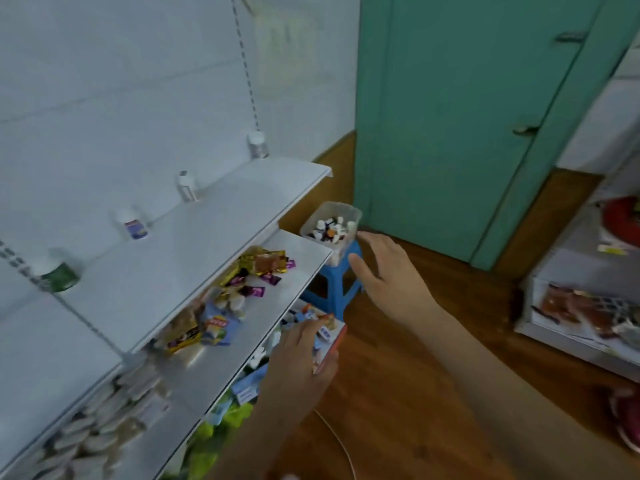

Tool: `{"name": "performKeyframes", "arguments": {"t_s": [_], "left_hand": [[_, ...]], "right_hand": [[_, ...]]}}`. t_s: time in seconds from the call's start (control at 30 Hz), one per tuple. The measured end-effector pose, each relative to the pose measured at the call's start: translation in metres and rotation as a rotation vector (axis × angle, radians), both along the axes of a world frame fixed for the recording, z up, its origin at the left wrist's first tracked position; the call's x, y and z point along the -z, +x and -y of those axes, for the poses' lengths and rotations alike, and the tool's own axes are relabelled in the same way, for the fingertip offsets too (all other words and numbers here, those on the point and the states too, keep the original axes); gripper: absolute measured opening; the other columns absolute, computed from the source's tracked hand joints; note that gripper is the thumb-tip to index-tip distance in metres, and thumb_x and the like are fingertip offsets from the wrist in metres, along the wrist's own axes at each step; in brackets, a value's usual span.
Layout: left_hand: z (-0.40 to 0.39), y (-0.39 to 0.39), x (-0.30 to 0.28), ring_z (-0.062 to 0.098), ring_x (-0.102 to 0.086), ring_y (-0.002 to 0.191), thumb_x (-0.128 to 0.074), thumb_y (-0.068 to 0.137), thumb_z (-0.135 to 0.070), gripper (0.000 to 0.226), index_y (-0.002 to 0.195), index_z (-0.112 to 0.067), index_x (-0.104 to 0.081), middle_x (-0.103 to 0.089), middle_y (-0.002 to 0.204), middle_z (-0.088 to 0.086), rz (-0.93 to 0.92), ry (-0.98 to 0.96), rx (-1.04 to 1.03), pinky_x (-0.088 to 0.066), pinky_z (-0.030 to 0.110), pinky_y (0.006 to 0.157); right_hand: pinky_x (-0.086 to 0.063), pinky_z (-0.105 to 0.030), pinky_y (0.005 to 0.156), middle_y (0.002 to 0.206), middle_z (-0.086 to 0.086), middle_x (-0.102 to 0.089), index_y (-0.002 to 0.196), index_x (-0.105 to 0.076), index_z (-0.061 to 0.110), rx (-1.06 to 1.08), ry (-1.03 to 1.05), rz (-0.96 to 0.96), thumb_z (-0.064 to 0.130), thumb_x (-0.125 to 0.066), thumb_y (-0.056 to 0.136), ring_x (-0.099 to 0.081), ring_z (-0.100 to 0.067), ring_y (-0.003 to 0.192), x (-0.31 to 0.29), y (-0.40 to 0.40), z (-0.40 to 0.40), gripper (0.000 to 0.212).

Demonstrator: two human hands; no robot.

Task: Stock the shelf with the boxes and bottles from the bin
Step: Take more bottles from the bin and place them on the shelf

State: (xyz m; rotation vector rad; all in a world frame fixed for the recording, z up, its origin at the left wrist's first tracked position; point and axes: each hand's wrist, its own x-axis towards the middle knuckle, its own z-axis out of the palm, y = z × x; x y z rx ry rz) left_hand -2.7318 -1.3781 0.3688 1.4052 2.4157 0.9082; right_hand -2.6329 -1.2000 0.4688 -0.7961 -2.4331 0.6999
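Bin (331, 221) on blue stool (341, 282) by shelf (194, 244), still full of bottles; 4 bottles stocked up top. Left hand (301, 355) grips box (325, 336) at lower shelf; right hand (388, 268) open, nr bin. Most left

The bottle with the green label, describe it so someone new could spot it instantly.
Look at the top white shelf, where four bottles stand apart along the back wall. The green-labelled bottle is the leftmost, nearest the camera; only it has a green label and white cap.
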Motion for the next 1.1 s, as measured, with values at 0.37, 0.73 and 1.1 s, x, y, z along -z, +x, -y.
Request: {"name": "performKeyframes", "arguments": {"t_s": [0.37,0.73,1.1], "left_hand": [[-0.191,-0.099,0.016,0.012,-0.038,0.131,-0.029,0.084,-0.07,0.078,0.145,-0.023,-0.04,-0.044,0.143,-0.003,0.046,0.054,0.124,-0.039,0.038,0.109],[-0.373,-0.177,0.01,0.015,-0.049,0.112,-0.035,0.088,-0.062,0.067,0.133,-0.015,-0.051,-0.054,0.126,0.002,0.053,0.028,0.207,-0.05,0.034,0.093],[-0.567,-0.215,0.059,0.019,-0.05,0.113,-0.051,0.097,-0.044,0.047,0.137,-0.02,-0.045,-0.049,0.124,0.0,0.153,-0.116,0.053,-0.048,0.036,0.092]], "right_hand": [[-0.025,-0.024,0.108,0.15,-0.002,-0.041,0.151,-0.033,0.018,0.104,0.011,0.122,0.05,-0.039,0.101,-0.035,-0.02,0.138,0.004,-0.077,-0.172,0.059],[-0.029,-0.033,0.112,0.152,0.0,-0.038,0.152,-0.029,0.021,0.185,-0.028,0.126,0.053,-0.038,0.101,-0.033,-0.019,0.14,-0.002,-0.132,-0.334,0.06],[-0.025,-0.029,0.112,0.153,0.001,-0.037,0.152,-0.03,0.02,0.024,-0.089,0.118,0.049,-0.042,0.101,-0.031,-0.017,0.141,0.039,-0.187,-0.555,0.06]]}}
